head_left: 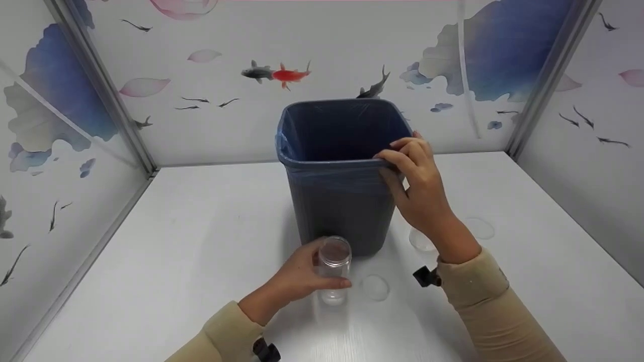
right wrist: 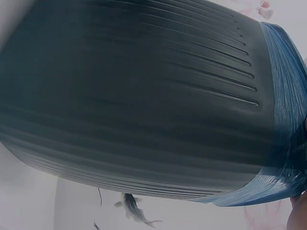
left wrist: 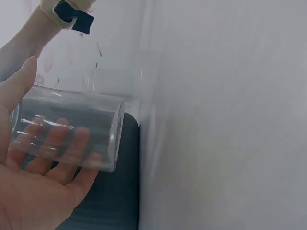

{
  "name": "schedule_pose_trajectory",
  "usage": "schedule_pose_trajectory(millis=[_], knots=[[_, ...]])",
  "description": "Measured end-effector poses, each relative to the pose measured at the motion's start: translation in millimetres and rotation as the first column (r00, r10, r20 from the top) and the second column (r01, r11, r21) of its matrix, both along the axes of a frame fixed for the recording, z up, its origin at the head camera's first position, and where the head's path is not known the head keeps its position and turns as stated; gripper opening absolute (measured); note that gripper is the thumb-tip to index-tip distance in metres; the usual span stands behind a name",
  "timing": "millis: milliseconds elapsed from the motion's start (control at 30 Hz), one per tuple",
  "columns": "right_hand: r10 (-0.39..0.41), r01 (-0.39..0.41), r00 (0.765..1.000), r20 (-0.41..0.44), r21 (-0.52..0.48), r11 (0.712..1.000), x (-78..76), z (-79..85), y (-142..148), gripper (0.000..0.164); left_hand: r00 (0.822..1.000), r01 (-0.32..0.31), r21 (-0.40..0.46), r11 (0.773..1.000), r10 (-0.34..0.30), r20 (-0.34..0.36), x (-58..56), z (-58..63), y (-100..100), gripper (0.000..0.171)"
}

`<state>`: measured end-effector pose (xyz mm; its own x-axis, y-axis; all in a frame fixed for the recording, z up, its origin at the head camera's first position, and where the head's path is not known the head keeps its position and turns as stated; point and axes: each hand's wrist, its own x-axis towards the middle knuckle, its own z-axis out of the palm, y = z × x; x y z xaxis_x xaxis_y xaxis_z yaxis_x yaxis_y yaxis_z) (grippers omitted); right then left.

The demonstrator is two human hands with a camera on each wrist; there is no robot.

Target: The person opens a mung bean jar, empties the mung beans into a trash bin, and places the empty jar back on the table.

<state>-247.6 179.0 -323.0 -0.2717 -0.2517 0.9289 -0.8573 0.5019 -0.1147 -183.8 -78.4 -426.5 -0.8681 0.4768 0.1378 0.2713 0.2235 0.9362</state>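
My left hand (head_left: 296, 274) grips a clear jar (head_left: 334, 254), which stands near the front of a dark grey trash bin (head_left: 347, 216). In the left wrist view, the fingers (left wrist: 55, 143) show through the jar's transparent wall (left wrist: 72, 108), and it looks empty. A blue plastic liner (head_left: 332, 176) is folded over the bin's rim. My right hand (head_left: 420, 188) pinches that rim at its near right corner, thumb outside and fingers over the edge. The right wrist view is mostly the bin's ribbed side (right wrist: 158, 105) and the liner (right wrist: 288, 100), with the hand barely in frame.
A clear round disc or ring (head_left: 376, 287) lies on the white table (head_left: 211, 241) right of the jar. Another clear round piece (head_left: 420, 240) is partly hidden behind the right wrist, with a thin clear ring (head_left: 481, 228) beyond it. Printed panels (head_left: 322, 45) enclose the table.
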Motion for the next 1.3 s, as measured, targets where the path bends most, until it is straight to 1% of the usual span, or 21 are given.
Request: schedule_pose_trajectory(millis=[133,267,500,667,733,833,867,933,1033,1100,1167,1200,1233,1267,1300], knots=[[0.001,-0.001,1.0,-0.003,0.001,1.0,0.8,0.8,0.4,0.024,1.0,-0.006,-0.025,1.0,0.006,0.003,0.8,-3.2,7.4,0.067],[0.006,-0.006,1.0,-0.004,0.0,1.0,1.6,1.6,0.3,0.024,1.0,-0.02,-0.055,0.998,0.021,0.021,2.3,-3.2,10.7,0.068],[0.005,-0.005,1.0,-0.003,0.0,1.0,1.2,1.6,0.5,0.025,0.998,-0.054,-0.077,0.996,0.056,0.033,2.2,-4.0,10.8,0.072],[0.005,-0.005,1.0,-0.003,0.001,1.0,0.6,1.0,0.2,0.024,0.998,-0.057,-0.085,0.995,0.06,0.035,2.9,-3.3,9.6,0.074],[0.004,-0.004,1.0,-0.002,0.0,1.0,0.4,0.6,0.2,0.024,0.998,-0.048,-0.091,0.995,0.05,0.03,2.1,-3.2,8.2,0.076],[0.006,-0.006,1.0,0.002,-0.001,1.0,0.4,0.2,0.1,0.024,0.999,-0.013,-0.108,0.994,0.017,0.037,-1.5,-1.8,2.7,0.079],[0.005,-0.005,1.0,0.003,0.0,1.0,0.4,0.1,0.2,0.024,0.999,0.008,-0.111,0.994,-0.003,0.046,-3.5,-0.6,-0.4,0.08],[0.002,-0.002,1.0,0.004,0.001,1.0,0.5,0.2,0.4,0.024,0.996,0.068,-0.119,0.99,-0.06,0.072,-8.6,3.6,-9.0,0.08],[-0.001,0.001,1.0,0.005,0.005,1.0,0.8,0.3,0.4,0.024,0.982,0.173,-0.168,0.971,-0.156,0.11,-16.8,14.3,-27.1,0.074],[-0.002,0.002,1.0,0.004,0.005,1.0,1.1,0.3,0.3,0.024,0.969,0.237,-0.223,0.946,-0.215,0.121,-22.0,22.7,-41.5,0.068],[-0.001,0.001,1.0,0.003,0.003,1.0,1.3,0.4,0.1,0.024,0.962,0.272,-0.291,0.917,-0.249,0.114,-26.9,31.0,-56.4,0.061],[0.001,-0.001,1.0,0.002,0.0,1.0,1.6,0.5,0.0,0.024,0.963,0.269,-0.332,0.904,-0.248,0.104,-28.9,35.0,-63.8,0.058],[0.004,-0.004,1.0,0.003,-0.003,1.0,1.5,0.7,-0.2,0.025,0.968,0.251,-0.383,0.889,-0.239,0.08,-30.8,38.7,-71.4,0.056],[0.004,-0.004,1.0,0.003,-0.004,1.0,1.4,0.7,-0.4,0.025,0.974,0.22,-0.434,0.873,-0.22,0.05,-32.4,41.8,-78.8,0.054],[0.006,-0.006,1.0,0.002,-0.005,1.0,1.3,0.8,-0.7,0.025,0.982,0.169,-0.489,0.856,-0.187,0.012,-33.9,44.3,-85.9,0.053]])
